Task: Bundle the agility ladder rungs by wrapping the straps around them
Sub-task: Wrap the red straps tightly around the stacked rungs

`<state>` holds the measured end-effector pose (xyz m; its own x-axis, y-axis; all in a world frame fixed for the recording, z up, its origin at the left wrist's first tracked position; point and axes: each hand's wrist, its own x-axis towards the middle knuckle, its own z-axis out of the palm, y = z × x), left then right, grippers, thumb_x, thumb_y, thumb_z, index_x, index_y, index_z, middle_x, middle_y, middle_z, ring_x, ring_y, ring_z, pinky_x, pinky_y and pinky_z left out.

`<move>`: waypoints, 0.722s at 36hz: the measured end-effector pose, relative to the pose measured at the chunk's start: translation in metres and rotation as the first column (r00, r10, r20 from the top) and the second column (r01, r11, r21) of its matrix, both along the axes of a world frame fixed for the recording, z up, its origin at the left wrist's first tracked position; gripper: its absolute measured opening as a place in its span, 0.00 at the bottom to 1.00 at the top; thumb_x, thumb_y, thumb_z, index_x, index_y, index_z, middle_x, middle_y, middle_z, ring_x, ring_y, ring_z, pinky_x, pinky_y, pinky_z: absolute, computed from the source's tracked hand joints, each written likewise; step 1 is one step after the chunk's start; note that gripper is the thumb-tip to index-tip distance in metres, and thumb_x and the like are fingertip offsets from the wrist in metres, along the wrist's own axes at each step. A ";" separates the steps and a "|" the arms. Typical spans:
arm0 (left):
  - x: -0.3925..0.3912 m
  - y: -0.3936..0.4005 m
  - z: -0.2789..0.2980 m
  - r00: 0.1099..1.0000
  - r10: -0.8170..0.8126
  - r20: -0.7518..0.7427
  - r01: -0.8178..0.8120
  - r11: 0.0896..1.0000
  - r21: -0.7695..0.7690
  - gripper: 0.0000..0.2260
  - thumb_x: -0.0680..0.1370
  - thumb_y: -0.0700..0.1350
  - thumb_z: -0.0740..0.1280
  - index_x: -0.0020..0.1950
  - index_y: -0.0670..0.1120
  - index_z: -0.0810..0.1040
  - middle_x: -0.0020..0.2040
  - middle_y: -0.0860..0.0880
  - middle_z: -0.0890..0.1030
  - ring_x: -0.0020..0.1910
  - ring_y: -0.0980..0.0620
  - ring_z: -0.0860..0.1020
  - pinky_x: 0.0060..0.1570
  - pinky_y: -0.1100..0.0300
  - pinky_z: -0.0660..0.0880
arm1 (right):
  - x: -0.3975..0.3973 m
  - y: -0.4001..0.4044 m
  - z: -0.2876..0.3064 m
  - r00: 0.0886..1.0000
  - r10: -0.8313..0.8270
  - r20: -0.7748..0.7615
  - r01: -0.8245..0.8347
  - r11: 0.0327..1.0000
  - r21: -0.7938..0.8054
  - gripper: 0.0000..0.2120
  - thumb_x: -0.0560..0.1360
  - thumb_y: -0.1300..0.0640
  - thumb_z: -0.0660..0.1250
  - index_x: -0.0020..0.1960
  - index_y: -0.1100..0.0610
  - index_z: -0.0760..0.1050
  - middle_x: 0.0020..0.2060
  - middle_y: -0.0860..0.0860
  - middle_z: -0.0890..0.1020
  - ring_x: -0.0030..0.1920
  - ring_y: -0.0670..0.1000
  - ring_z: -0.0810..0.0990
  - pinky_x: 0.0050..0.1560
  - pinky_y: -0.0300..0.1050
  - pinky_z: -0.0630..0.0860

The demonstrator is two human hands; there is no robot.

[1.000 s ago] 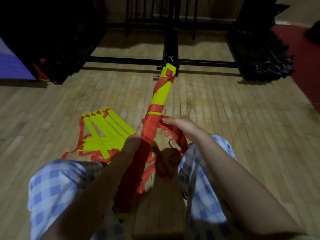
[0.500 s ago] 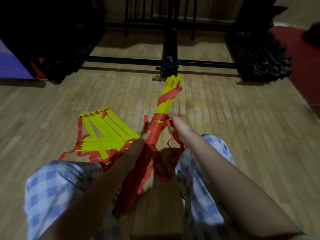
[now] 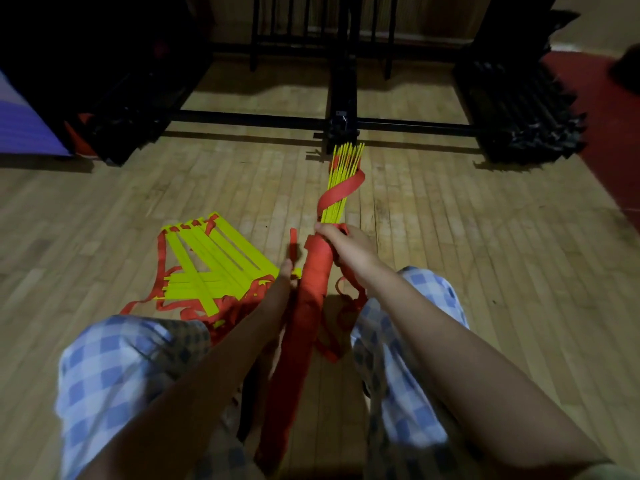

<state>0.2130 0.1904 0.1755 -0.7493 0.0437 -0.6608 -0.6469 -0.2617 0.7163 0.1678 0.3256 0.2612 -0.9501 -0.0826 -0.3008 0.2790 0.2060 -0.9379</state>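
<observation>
A: Head view: what floor and room are shown?

B: A pale wooden plank floor (image 3: 450,258) is seen in dim light, crossed by a black metal frame (image 3: 343,119). Dark stacked gear (image 3: 526,112) is set at the right, beside a red mat (image 3: 602,140).

A: Where is the bundle held?

B: The bundled rungs (image 3: 311,289) are held between checked-trousered knees. The right hand (image 3: 349,251) is curled round the red strap (image 3: 341,194) at the bundle. The left hand (image 3: 282,282) is laid against it; its grip cannot be told. A second ladder (image 3: 211,265) is spread on the floor at the left.
</observation>
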 end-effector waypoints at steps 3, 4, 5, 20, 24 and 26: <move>0.003 -0.003 0.013 1.000 -0.012 -0.018 0.014 0.991 0.131 0.27 0.82 0.60 0.51 0.42 0.39 0.77 0.29 0.43 0.78 0.24 0.48 0.77 0.25 0.65 0.73 | 0.004 -0.006 0.003 0.998 0.057 0.039 -0.047 0.974 -0.220 0.07 0.77 0.54 0.68 0.42 0.56 0.75 0.33 0.51 0.77 0.30 0.47 0.74 0.30 0.38 0.68; 0.005 -0.004 0.019 0.999 -0.021 -0.031 0.025 0.988 0.153 0.24 0.81 0.58 0.52 0.41 0.40 0.75 0.28 0.43 0.77 0.23 0.48 0.76 0.25 0.64 0.73 | 0.006 -0.007 0.005 0.996 0.072 0.047 -0.056 0.956 -0.287 0.06 0.78 0.57 0.67 0.43 0.57 0.74 0.31 0.50 0.76 0.27 0.44 0.73 0.28 0.35 0.67; 0.006 -0.005 0.022 0.998 -0.059 -0.025 0.062 0.982 0.177 0.24 0.81 0.59 0.53 0.41 0.40 0.74 0.28 0.43 0.76 0.24 0.47 0.77 0.26 0.62 0.74 | 0.007 -0.008 0.005 0.995 0.083 0.050 -0.062 0.943 -0.326 0.07 0.78 0.59 0.66 0.42 0.57 0.73 0.28 0.48 0.74 0.24 0.42 0.71 0.25 0.34 0.66; 0.005 -0.008 0.029 0.991 -0.097 -0.094 0.128 0.899 0.419 0.40 0.72 0.76 0.47 0.45 0.40 0.77 0.30 0.42 0.77 0.27 0.45 0.76 0.32 0.58 0.75 | -0.005 0.009 -0.003 0.994 0.109 0.014 -0.105 0.979 -0.177 0.12 0.77 0.58 0.69 0.38 0.58 0.70 0.22 0.47 0.74 0.21 0.43 0.67 0.22 0.35 0.61; -0.005 -0.011 0.024 0.997 -0.018 -0.081 0.040 0.960 0.275 0.41 0.73 0.75 0.46 0.47 0.38 0.75 0.30 0.41 0.75 0.26 0.44 0.75 0.29 0.58 0.75 | -0.005 0.007 -0.003 0.971 0.228 0.075 -0.214 0.964 -0.160 0.07 0.78 0.57 0.66 0.46 0.61 0.75 0.26 0.47 0.75 0.25 0.45 0.69 0.25 0.36 0.64; -0.008 -0.012 0.023 0.998 -0.008 -0.067 0.020 0.983 0.184 0.41 0.75 0.74 0.45 0.45 0.37 0.75 0.31 0.41 0.75 0.24 0.45 0.75 0.27 0.59 0.75 | -0.008 0.009 -0.003 0.972 0.213 0.096 -0.196 0.968 -0.157 0.08 0.79 0.57 0.66 0.50 0.63 0.76 0.27 0.48 0.76 0.25 0.45 0.70 0.27 0.36 0.65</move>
<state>0.2046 0.1789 0.1983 -0.7891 0.1715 -0.5899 -0.6049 -0.3847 0.6972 0.1602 0.3341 0.2580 -0.8696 -0.3223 -0.3740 0.3494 0.1335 -0.9274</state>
